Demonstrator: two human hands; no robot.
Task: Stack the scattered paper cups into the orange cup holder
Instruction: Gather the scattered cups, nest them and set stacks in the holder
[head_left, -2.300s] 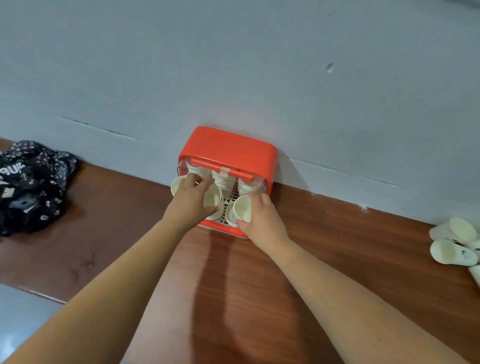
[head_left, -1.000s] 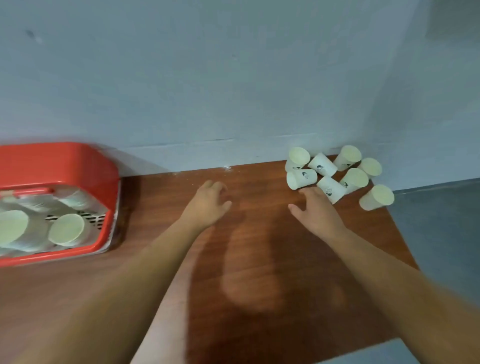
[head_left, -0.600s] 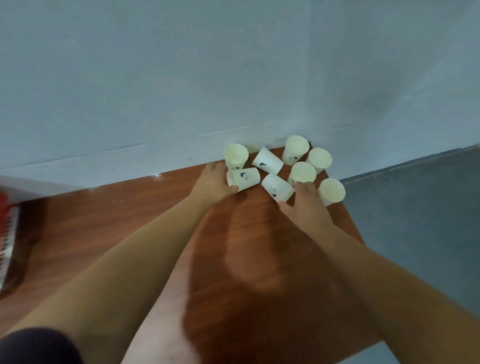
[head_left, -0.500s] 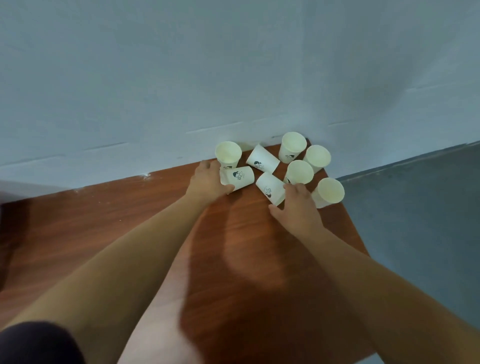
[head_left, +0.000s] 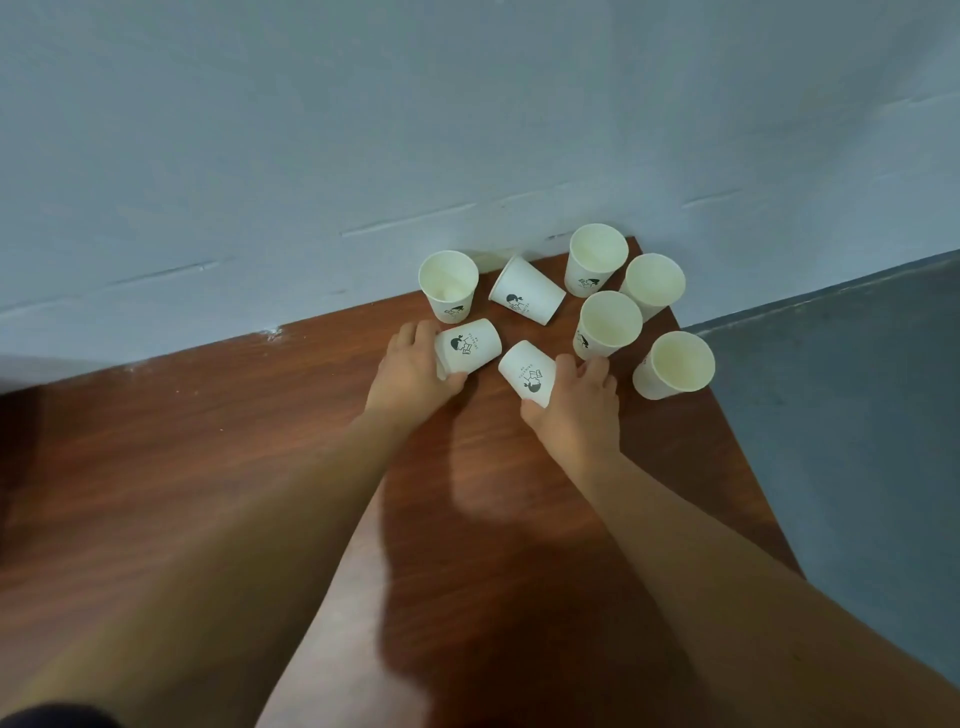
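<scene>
Several white paper cups with small black drawings lie scattered at the far right corner of the brown wooden table (head_left: 260, 467). My left hand (head_left: 413, 371) grips a cup lying on its side (head_left: 470, 345), thumb under it and fingers over its mouth end. My right hand (head_left: 576, 402) grips another cup on its side (head_left: 527, 371) at its mouth end. More cups lie around them: one by the wall (head_left: 449, 283), one on its side (head_left: 527, 291), and others to the right (head_left: 610, 322). The orange cup holder is out of view.
A pale grey wall (head_left: 363, 130) runs along the table's far edge. The table's right edge drops to a dark grey floor (head_left: 857, 389); one cup (head_left: 675, 364) lies close to that edge.
My hands left the orange holder, and the view swung right to the scattered cups. Both hands reached forward and have closed on two cups lying on their sides.
</scene>
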